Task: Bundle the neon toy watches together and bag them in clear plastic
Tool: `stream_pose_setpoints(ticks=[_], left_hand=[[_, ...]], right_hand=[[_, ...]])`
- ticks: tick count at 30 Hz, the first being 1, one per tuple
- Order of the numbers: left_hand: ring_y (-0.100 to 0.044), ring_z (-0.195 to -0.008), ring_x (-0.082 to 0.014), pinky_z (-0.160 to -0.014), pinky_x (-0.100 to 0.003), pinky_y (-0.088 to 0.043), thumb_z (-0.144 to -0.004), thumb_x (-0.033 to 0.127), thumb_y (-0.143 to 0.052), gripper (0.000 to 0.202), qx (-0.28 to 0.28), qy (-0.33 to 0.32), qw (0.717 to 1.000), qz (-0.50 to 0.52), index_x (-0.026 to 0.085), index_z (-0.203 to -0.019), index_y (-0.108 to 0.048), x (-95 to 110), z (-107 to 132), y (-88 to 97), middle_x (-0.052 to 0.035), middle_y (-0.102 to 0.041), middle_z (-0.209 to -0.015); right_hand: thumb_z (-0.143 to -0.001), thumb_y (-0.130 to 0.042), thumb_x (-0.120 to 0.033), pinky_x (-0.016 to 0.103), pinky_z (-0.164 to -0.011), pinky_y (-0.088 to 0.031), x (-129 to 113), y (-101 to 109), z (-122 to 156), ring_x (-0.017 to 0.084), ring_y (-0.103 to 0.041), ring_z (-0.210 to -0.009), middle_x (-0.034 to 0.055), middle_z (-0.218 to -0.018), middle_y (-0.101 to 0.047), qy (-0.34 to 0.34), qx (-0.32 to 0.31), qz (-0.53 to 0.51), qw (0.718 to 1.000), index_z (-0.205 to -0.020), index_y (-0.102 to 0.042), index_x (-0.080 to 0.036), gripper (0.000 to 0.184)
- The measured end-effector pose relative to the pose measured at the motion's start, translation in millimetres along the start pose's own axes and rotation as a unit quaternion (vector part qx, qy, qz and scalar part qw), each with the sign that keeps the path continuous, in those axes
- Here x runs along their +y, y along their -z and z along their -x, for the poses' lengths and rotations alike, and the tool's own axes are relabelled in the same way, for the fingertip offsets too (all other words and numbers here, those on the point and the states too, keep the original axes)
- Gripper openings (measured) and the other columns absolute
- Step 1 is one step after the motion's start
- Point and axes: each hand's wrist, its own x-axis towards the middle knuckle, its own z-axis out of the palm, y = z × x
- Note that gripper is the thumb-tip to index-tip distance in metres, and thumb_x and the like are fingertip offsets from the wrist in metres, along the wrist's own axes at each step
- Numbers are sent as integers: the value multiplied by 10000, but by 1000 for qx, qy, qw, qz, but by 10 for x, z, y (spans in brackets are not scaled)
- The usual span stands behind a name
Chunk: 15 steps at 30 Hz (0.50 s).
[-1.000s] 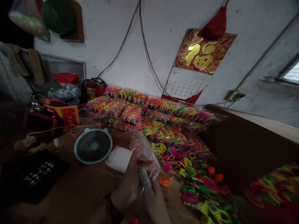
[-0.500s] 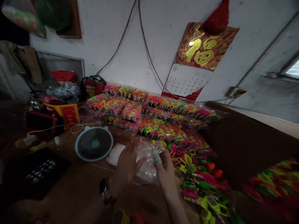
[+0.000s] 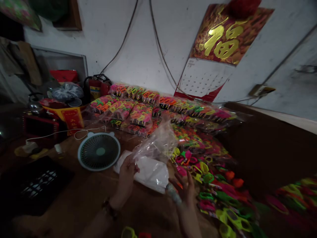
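Note:
My left hand (image 3: pixel 126 175) pinches the edge of a clear plastic bag (image 3: pixel 158 140), which puffs up above and beyond the fingers. Under the bag lies a flat white stack (image 3: pixel 152 173), perhaps more plastic bags. Apart from the bag, my right hand (image 3: pixel 184 196) is at the stack's right end, fingers spread and holding nothing. A pale wrapping (image 3: pixel 173 194) covers its thumb. Just right of that hand spreads a loose pile of neon toy watches or glasses-like pieces (image 3: pixel 204 168), too blurred to name surely.
A round fan (image 3: pixel 100 151) lies to the left on the brown table (image 3: pixel 99 191). Packed bags of bright pieces (image 3: pixel 141 114) are stacked along the wall. A black crate-like object (image 3: pixel 34 185) sits at the left, and a brown board (image 3: pixel 262 148) stands at the right.
My left hand has drawn the clear bag up and left, and it now billows over the white stack. My right hand has come off the bag, moved down and opened. The view has shifted slightly.

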Motion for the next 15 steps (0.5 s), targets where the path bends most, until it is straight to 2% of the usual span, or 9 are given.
stream_pose_setpoints(ticks=[2,5,7,9,11,12,13,15], left_hand=[[-468,-501,-81,-506,-201,-413,-679,397,-640,383,-3,-11,1000,-13,173,-988,-611,-11,58,-69,46,-532,-601],[-479,-512,-87,-523,-204,-409,-695,389,-637,358,-28,-20,999,-33,178,-984,-623,37,177,-161,45,-536,-597],[-485,-508,-94,-526,-210,-415,-726,412,-603,357,-64,-8,997,-49,173,-990,-622,64,257,-196,44,-524,-571],[-478,-492,-93,-506,-211,-408,-753,448,-559,384,-107,25,992,-61,166,-1007,-617,62,295,-184,39,-521,-570],[-441,-455,-84,-456,-202,-371,-741,493,-550,413,-130,66,987,-73,155,-963,-631,30,254,-99,43,-495,-550],[-411,-435,-77,-430,-193,-339,-719,514,-562,422,-126,78,986,-79,148,-914,-641,8,204,-30,51,-467,-527],[-381,-423,-69,-413,-184,-306,-689,529,-583,425,-113,83,986,-87,142,-853,-644,-17,140,52,58,-438,-506],[-324,-411,-56,-398,-172,-243,-633,542,-621,414,-70,76,989,-102,140,-735,-622,-69,6,221,76,-374,-463]], right_hand=[[-644,-691,-509,396,-720,-548,-130,-90,137,276,-627,-988,105,-1228,-566,13,13,15,1000,-1425,-244,-302,923],[-615,-740,-448,482,-947,-437,-361,-198,155,346,-392,-1283,153,-1461,-305,55,29,95,994,-1480,-3,-239,1156],[-604,-755,-386,508,-1013,-366,-389,-255,63,366,-329,-1319,192,-1490,-232,58,41,125,990,-1483,7,-170,1184],[-635,-721,-334,483,-964,-423,-259,-246,-80,341,-471,-1216,226,-1416,-358,37,66,134,988,-1469,-106,-115,1059],[-730,-613,-318,387,-782,-540,-24,-113,-239,245,-646,-936,165,-1160,-598,1,83,105,991,-1370,-337,-104,729],[-783,-534,-310,326,-663,-562,101,0,-310,185,-665,-760,99,-967,-664,-12,78,88,993,-1256,-461,-98,523],[-824,-455,-293,270,-547,-550,213,133,-365,138,-632,-601,27,-774,-662,-18,60,86,994,-1100,-555,-104,349],[-842,-410,-260,199,-395,-477,368,389,-394,93,-520,-420,-61,-543,-565,-50,29,11,998,-834,-598,-150,218]])
